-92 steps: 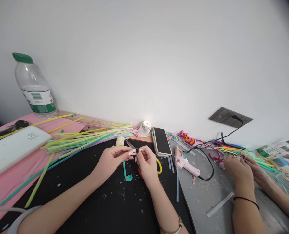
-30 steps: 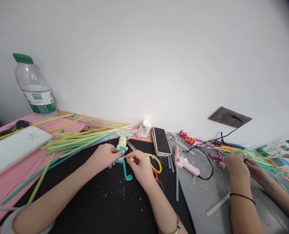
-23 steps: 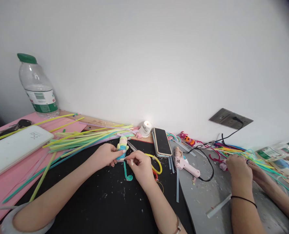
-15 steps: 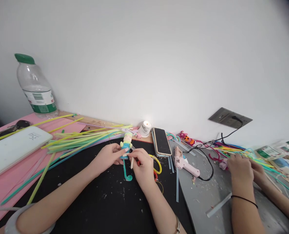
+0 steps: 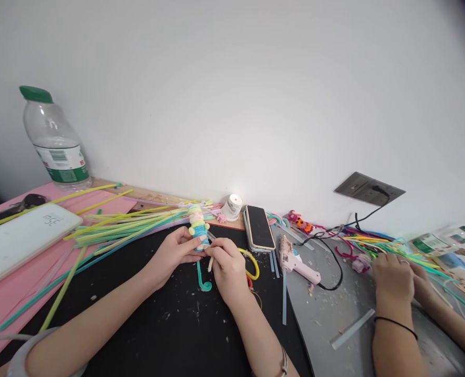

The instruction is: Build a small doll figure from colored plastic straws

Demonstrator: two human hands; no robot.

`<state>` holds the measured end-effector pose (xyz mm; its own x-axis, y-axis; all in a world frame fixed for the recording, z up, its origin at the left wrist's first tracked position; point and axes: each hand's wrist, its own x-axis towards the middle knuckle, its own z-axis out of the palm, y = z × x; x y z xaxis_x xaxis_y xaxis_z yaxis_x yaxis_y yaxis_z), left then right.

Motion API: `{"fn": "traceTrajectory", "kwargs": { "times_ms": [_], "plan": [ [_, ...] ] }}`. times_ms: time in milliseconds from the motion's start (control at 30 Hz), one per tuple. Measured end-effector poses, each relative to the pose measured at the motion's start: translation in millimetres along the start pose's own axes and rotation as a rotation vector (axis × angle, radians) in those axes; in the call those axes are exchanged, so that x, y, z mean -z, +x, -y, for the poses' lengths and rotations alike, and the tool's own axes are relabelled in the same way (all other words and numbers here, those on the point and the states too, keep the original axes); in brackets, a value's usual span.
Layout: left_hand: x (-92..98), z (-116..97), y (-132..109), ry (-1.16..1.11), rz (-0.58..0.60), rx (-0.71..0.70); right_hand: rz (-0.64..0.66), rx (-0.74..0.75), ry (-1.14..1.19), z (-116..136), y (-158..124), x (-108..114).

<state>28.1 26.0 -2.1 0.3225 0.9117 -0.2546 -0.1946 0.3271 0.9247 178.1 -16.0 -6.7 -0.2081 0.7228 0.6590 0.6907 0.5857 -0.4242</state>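
Over the black mat, my left hand [image 5: 173, 256] is closed around the lower body of a small pipe-cleaner figure [image 5: 197, 230], wound in blue, yellow and pale pink. The figure stands nearly upright. A teal pipe cleaner [image 5: 200, 275] hangs below it and ends in a curl. My right hand [image 5: 229, 264] is pinched at the figure's lower right side, its fingertips against or very close to the blue part. A short cream pipe-cleaner end [image 5: 211, 263] sticks out under the right fingers. Its other end is hidden by them.
Beyond my hands lie several loose pipe cleaners [image 5: 138, 228], a white cup [image 5: 232, 207] and a phone [image 5: 259, 228]. To the right is a pink glue gun [image 5: 295, 262] with a black cord. Another person's hands [image 5: 395, 277] work farther right. A power bank [image 5: 28, 241] and bottle [image 5: 57, 146] stand left.
The figure has shifted slightly left and shows more of its upper body. My right hand stays pinched beside it. The other person's hands have moved a little right.
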Motion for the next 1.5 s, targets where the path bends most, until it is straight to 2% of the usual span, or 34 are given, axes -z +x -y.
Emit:
{"fn": "traceTrajectory", "kwargs": {
  "times_ms": [433,567,633,733,800,833,867,967,1033,1233,1400,1500],
  "plan": [
    [0.4,-2,-2,-0.032,0.050,0.016,-0.043,-0.012,0.012,1,2,3],
    [3.0,-2,1,0.057,0.032,0.010,-0.105,-0.062,0.103,1,3,5],
    [7.3,-1,3,0.229,-0.022,-0.039,-0.153,-0.119,0.147,1,3,6],
    [13.8,-1,4,0.649,-0.191,-0.292,-0.214,-0.205,0.195,1,3,7],
    [14.6,-4,2,0.754,-0.298,-0.434,-0.233,-0.236,0.230,2,4,7],
    [13.4,-5,1,0.736,-0.298,-0.471,-0.233,-0.243,0.248,2,4,7],
    [11.4,-6,-1,0.676,-0.237,-0.474,-0.228,-0.242,0.266,3,4,6],
    [3.8,-6,-4,0.384,0.022,-0.355,-0.199,-0.223,0.302,5,5,4],
    [0.1,-4,-4,0.264,0.092,-0.274,-0.189,-0.233,0.312,5,4,3],
    [-0.9,-6,-3,0.165,0.031,-0.229,-0.178,-0.328,0.359,2,3,2],
    [-0.1,-9,-4,0.221,-0.038,-0.225,-0.151,-0.365,0.408,2,3,0],
    [0.0,-10,-4,0.244,-0.039,-0.230,-0.129,-0.409,0.413,1,1,-1]
  ]
}}
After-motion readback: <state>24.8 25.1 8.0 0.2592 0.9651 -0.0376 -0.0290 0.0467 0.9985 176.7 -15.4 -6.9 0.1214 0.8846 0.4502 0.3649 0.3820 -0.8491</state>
